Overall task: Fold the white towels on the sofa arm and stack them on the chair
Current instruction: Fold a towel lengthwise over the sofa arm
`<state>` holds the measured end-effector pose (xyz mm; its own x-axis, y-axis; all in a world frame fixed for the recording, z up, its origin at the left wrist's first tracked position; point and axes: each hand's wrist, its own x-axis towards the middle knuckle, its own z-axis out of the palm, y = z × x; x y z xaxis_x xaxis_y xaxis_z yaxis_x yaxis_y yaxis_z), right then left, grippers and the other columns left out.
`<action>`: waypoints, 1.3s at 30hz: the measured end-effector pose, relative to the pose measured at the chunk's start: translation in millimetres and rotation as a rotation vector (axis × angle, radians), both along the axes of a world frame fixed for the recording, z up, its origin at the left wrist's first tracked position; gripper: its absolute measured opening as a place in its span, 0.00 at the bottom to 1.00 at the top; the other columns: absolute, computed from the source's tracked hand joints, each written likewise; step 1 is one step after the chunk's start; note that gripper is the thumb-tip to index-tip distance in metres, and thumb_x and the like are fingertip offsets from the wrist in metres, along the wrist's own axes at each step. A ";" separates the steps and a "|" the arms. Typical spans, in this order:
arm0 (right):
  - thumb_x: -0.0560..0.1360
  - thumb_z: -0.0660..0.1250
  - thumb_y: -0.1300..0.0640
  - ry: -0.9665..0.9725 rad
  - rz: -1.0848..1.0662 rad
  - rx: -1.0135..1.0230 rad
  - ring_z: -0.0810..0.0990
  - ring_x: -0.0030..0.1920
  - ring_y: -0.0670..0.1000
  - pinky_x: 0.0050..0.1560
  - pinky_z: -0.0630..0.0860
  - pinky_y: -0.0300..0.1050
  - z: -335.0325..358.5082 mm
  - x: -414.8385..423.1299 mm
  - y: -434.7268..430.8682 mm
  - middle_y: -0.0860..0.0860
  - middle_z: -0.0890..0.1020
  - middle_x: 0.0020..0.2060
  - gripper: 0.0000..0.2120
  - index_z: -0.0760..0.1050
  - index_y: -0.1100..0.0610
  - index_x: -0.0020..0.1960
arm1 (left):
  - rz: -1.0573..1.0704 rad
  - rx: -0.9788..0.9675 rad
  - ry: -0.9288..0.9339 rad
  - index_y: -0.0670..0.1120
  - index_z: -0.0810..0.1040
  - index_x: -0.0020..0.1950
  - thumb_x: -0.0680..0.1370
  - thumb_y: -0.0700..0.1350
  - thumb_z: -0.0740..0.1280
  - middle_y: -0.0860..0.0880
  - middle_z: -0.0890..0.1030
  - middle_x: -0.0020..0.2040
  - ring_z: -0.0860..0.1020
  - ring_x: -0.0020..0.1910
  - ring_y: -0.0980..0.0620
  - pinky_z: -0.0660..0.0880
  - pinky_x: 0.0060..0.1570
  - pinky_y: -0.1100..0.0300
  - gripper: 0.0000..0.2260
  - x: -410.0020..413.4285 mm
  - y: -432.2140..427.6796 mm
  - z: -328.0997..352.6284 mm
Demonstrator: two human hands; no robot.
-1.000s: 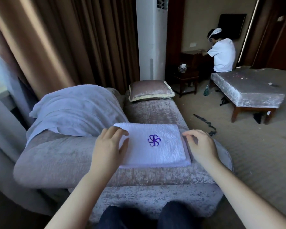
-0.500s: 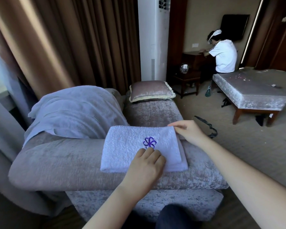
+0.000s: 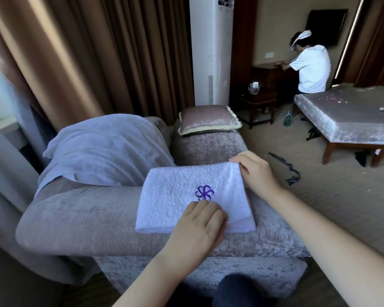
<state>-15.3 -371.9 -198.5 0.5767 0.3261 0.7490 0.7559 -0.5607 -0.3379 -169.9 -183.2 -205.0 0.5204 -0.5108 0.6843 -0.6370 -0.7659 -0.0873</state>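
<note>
A folded white towel [image 3: 177, 196] with a purple embroidered emblem lies across the plush sofa arm [image 3: 80, 218]. My left hand [image 3: 200, 227] rests on its near edge just below the emblem, fingers curled and pinching the terry cloth. My right hand [image 3: 255, 171] grips the towel's far right corner, which is lifted a little off the arm. A larger loose pale towel or sheet [image 3: 104, 151] is draped over the sofa back to the left.
A velvet cushion [image 3: 208, 119] sits on the sofa's far end. Brown curtains hang behind, beside a tall white air conditioner [image 3: 211, 52]. A person in a white shirt sits at a padded bench [image 3: 350, 122] to the right. A black strap [image 3: 286, 169] lies on the carpet.
My left hand moved from the towel's left edge to its near edge below the emblem. My right hand shifted to the far right corner and lifted it.
</note>
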 end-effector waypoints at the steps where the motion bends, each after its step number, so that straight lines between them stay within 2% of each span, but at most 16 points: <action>1: 0.76 0.60 0.58 -0.034 -0.010 -0.038 0.80 0.44 0.52 0.42 0.78 0.50 -2.4 1.2 -2.7 0.50 0.79 0.48 0.11 0.80 0.58 0.51 | -0.003 0.012 -0.003 0.46 0.70 0.48 0.78 0.41 0.62 0.50 0.76 0.43 0.72 0.38 0.49 0.69 0.40 0.56 0.02 0.5 -1.3 -0.8; 5: 0.75 0.61 0.57 0.036 -0.033 -0.109 0.80 0.40 0.54 0.39 0.78 0.54 -16.4 4.0 -9.6 0.49 0.79 0.46 0.09 0.79 0.55 0.49 | 0.004 0.070 0.036 0.45 0.75 0.45 0.79 0.43 0.63 0.50 0.76 0.43 0.71 0.38 0.49 0.67 0.40 0.56 0.05 3.2 -1.5 -9.8; 8: 0.76 0.65 0.63 0.496 -0.049 0.090 0.80 0.41 0.49 0.43 0.77 0.45 -5.2 0.0 -10.1 0.48 0.82 0.44 0.10 0.80 0.49 0.50 | -0.038 -0.006 0.151 0.45 0.77 0.46 0.79 0.45 0.62 0.50 0.78 0.43 0.74 0.40 0.48 0.70 0.41 0.52 0.07 6.1 11.0 -1.2; 10: 0.78 0.63 0.63 0.813 -0.045 0.274 0.79 0.40 0.48 0.39 0.74 0.38 8.4 -1.4 -13.3 0.50 0.83 0.44 0.10 0.80 0.53 0.54 | -0.030 -0.155 0.179 0.45 0.78 0.46 0.79 0.44 0.60 0.49 0.79 0.43 0.76 0.40 0.47 0.70 0.43 0.52 0.08 18.7 27.8 16.9; 13: 0.80 0.62 0.49 1.084 -0.077 0.386 0.76 0.34 0.50 0.32 0.70 0.41 24.8 -7.4 -9.0 0.53 0.81 0.40 0.14 0.80 0.59 0.51 | 0.189 -0.287 0.193 0.44 0.80 0.52 0.79 0.44 0.57 0.47 0.81 0.47 0.78 0.47 0.48 0.73 0.48 0.56 0.12 61.8 57.5 46.1; 15: 0.78 0.63 0.41 1.090 -0.138 0.274 0.73 0.34 0.53 0.34 0.68 0.44 23.8 -11.4 0.0 0.52 0.77 0.34 0.21 0.77 0.58 0.40 | 0.331 -0.239 0.352 0.42 0.80 0.57 0.82 0.42 0.58 0.44 0.81 0.52 0.78 0.51 0.44 0.73 0.50 0.53 0.12 95.1 70.7 54.4; 17: 0.78 0.64 0.46 1.003 -0.143 0.229 0.65 0.31 0.53 0.38 0.64 0.45 22.1 -14.1 9.0 0.52 0.64 0.26 0.23 0.64 0.55 0.30 | 0.448 -0.146 0.572 0.41 0.80 0.57 0.83 0.43 0.57 0.42 0.81 0.54 0.77 0.54 0.43 0.72 0.54 0.53 0.13 118.6 77.6 54.1; 19: 0.80 0.64 0.53 0.888 -0.131 0.236 0.58 0.28 0.50 0.41 0.65 0.45 21.3 -11.6 12.1 0.50 0.56 0.25 0.25 0.56 0.53 0.28 | 0.504 -0.095 0.714 0.41 0.79 0.53 0.84 0.48 0.56 0.44 0.82 0.51 0.77 0.53 0.43 0.72 0.53 0.53 0.15 127.8 80.3 51.1; 21: 0.80 0.63 0.55 0.762 -0.182 0.196 0.57 0.29 0.50 0.39 0.66 0.44 21.5 -9.7 14.0 0.50 0.57 0.26 0.23 0.57 0.54 0.29 | 0.515 -0.157 0.693 0.43 0.75 0.45 0.84 0.51 0.56 0.46 0.78 0.45 0.77 0.51 0.43 0.70 0.49 0.53 0.15 128.0 81.0 50.2; 24: 0.80 0.63 0.54 0.670 -0.319 0.074 0.67 0.33 0.52 0.31 0.59 0.44 15.1 -9.1 23.8 0.54 0.69 0.30 0.16 0.75 0.63 0.38 | 0.609 -0.195 0.552 0.43 0.73 0.46 0.83 0.54 0.57 0.45 0.77 0.47 0.75 0.52 0.43 0.67 0.49 0.52 0.16 122.6 76.1 43.1; 26: 0.80 0.65 0.53 0.659 -0.356 0.078 0.72 0.37 0.53 0.30 0.62 0.42 9.5 -12.6 28.3 0.52 0.73 0.32 0.15 0.77 0.65 0.44 | 0.601 -0.266 0.414 0.42 0.74 0.47 0.81 0.53 0.61 0.43 0.78 0.49 0.74 0.53 0.41 0.67 0.50 0.50 0.15 115.8 74.5 37.6; 29: 0.78 0.66 0.49 0.638 -0.400 0.123 0.77 0.44 0.54 0.40 0.70 0.44 12.2 -25.1 22.4 0.52 0.78 0.39 0.13 0.76 0.60 0.49 | 0.589 -0.472 0.237 0.41 0.74 0.51 0.77 0.50 0.68 0.42 0.76 0.50 0.73 0.51 0.40 0.69 0.47 0.49 0.13 95.1 87.8 38.7; 31: 0.78 0.64 0.44 0.683 -0.420 0.034 0.75 0.40 0.52 0.39 0.68 0.45 14.0 -36.7 11.9 0.55 0.79 0.39 0.20 0.76 0.62 0.45 | 0.676 -0.572 0.247 0.40 0.73 0.54 0.76 0.50 0.70 0.42 0.76 0.52 0.73 0.51 0.41 0.69 0.46 0.51 0.16 76.9 104.3 37.7; 34: 0.79 0.61 0.40 0.799 -0.360 -0.106 0.62 0.24 0.49 0.30 0.56 0.46 11.3 -60.6 1.2 0.51 0.62 0.21 0.28 0.60 0.56 0.27 | 0.812 -0.579 0.499 0.41 0.72 0.43 0.77 0.56 0.68 0.47 0.77 0.41 0.73 0.39 0.47 0.64 0.36 0.56 0.17 51.5 121.5 34.5; 37: 0.77 0.63 0.39 0.858 -0.324 -0.083 0.56 0.20 0.47 0.29 0.53 0.45 9.2 -71.4 -2.0 0.47 0.55 0.19 0.30 0.55 0.53 0.26 | 0.735 -0.535 0.775 0.43 0.65 0.28 0.78 0.55 0.66 0.47 0.71 0.25 0.69 0.27 0.49 0.62 0.30 0.58 0.24 37.6 127.5 34.8; 39: 0.75 0.66 0.40 0.942 -0.272 0.008 0.56 0.21 0.48 0.31 0.53 0.45 7.1 -73.8 -2.9 0.47 0.55 0.20 0.29 0.55 0.53 0.27 | 0.657 -0.577 0.886 0.42 0.70 0.30 0.77 0.53 0.67 0.44 0.76 0.26 0.74 0.29 0.47 0.67 0.34 0.58 0.21 32.5 127.6 39.1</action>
<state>-89.1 -374.8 -191.4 0.9944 0.0908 -0.0547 0.0205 -0.6709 -0.7413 -137.4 -55.6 -165.8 0.9602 0.2793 0.0050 0.2134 -0.7450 0.6320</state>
